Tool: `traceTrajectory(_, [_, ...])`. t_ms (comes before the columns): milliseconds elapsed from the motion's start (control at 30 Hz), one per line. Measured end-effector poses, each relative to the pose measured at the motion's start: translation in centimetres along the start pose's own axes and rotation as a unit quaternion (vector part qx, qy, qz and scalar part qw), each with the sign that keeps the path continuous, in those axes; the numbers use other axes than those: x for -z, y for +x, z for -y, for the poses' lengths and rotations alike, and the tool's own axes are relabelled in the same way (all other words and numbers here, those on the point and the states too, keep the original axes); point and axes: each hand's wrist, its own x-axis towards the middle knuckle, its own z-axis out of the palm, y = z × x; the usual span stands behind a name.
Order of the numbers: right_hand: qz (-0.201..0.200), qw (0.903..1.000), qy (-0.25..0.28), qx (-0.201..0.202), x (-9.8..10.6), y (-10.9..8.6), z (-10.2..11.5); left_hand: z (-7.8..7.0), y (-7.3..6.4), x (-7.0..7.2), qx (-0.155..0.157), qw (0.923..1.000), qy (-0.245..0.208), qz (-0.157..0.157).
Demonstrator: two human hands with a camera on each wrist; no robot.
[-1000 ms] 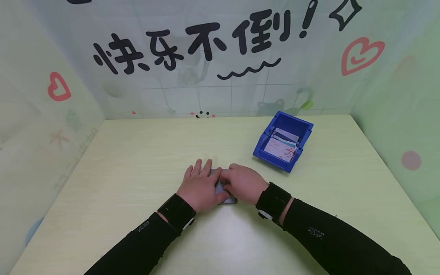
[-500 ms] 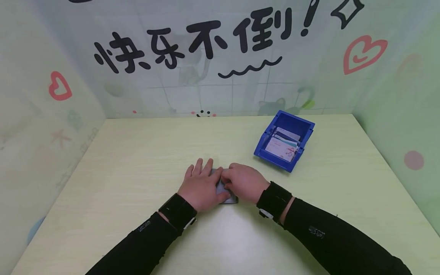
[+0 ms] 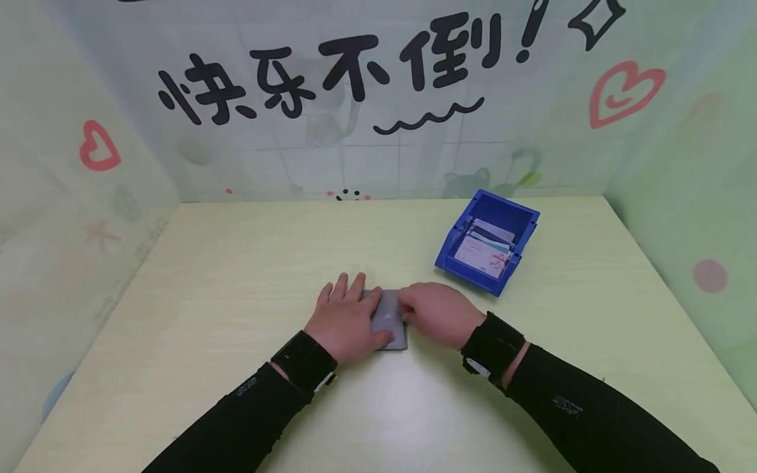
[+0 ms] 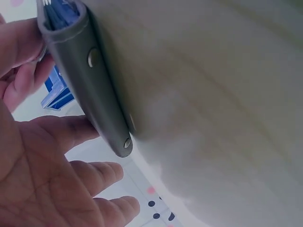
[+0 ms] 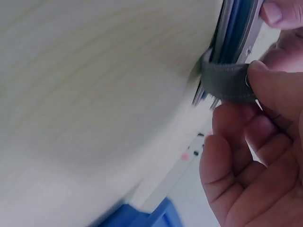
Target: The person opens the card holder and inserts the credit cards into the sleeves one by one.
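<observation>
Gray snap-strap card wallet lies flat on the desk, near the front middle. Left hand presses its left half, fingers straight. Right hand, on the wallet's right edge, pinches the strap between thumb and fingertip. Risk: if the strap slips the pinch, the stuffed wallet may spring open and spill cards. Blue bin of cards stands right of and beyond the wallet, apart. Open desk left of the wallet; walls close three sides.

Grey card wallet: matt leather-like skin, small shiny metal snap studs. Surface: pale wood-grain laminate, smooth, slight sheen. Blue bin: glossy hard plastic. Sleeves: black stretch cloth.
</observation>
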Motion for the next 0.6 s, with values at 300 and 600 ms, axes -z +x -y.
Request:
traceTrajectory(300, [0.001,0.9994,0.026,0.023,0.0,-1.6,-2.3,-0.7,0.7,0.2,-0.008,0.9996,-0.027,0.002])
traceTrajectory(600, [-0.005,0.998,-0.015,0.061,0.3,-2.7,-3.1,-2.3,1.2,0.0,-0.092,0.9952,-0.025,-0.022])
